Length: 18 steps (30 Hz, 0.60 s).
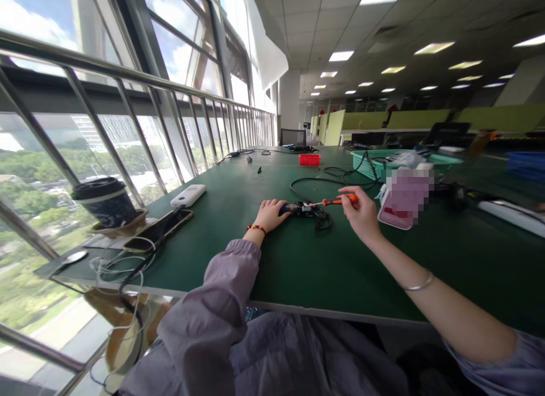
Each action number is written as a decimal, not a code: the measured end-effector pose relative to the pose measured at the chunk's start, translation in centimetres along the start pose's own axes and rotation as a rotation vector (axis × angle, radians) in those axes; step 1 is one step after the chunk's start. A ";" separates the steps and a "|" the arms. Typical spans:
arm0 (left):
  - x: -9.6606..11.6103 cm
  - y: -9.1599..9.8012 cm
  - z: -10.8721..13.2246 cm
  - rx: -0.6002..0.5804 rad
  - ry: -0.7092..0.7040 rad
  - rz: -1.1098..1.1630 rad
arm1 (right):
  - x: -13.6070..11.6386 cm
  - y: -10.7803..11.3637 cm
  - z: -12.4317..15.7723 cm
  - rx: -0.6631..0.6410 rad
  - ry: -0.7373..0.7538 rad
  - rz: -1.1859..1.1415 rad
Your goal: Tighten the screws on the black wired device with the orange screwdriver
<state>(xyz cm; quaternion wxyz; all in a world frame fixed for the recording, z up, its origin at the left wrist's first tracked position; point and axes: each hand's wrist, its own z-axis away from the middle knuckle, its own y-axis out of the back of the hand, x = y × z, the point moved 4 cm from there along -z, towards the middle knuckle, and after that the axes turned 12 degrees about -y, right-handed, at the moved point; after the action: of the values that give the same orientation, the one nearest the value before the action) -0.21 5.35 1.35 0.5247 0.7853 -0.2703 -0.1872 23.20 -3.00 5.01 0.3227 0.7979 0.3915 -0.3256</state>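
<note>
My left hand (271,213) is closed round the dark blue end of a small black device (303,209) lying on the green tabletop (238,248). Loose wires and a black cable (324,220) come off the device's right side. In my right hand (360,211) is an orange-handled screwdriver (336,201), gripped by the end of its handle. Its thin shaft points left, with the tip at the device; whether it sits in a screw is too small to tell. A pink phone-shaped thing (399,206), partly blurred out, stands just right of my right hand.
A green basket (364,164) holds plastic-wrapped items at the back right, near a small red tray (309,159). On the left are a dark paper cup (105,203), a phone (159,231), a white power bank (188,196) and white cables (113,265). A metal railing (179,89) runs alongside.
</note>
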 end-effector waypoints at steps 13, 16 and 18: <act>-0.1 -0.1 -0.1 0.010 -0.003 0.002 | 0.0 -0.8 0.3 -0.049 -0.106 -0.208; 0.0 -0.1 -0.1 0.012 -0.002 0.014 | 0.3 -1.2 0.4 -0.098 -0.162 -0.190; 0.0 -0.1 -0.1 0.015 -0.001 0.022 | 0.4 -1.4 0.7 -0.170 -0.242 -0.190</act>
<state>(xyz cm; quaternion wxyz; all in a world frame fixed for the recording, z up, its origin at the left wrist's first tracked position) -0.16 5.44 1.31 0.5209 0.7860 -0.2804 -0.1797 22.03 -2.71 3.94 0.4013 0.6822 0.4496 -0.4140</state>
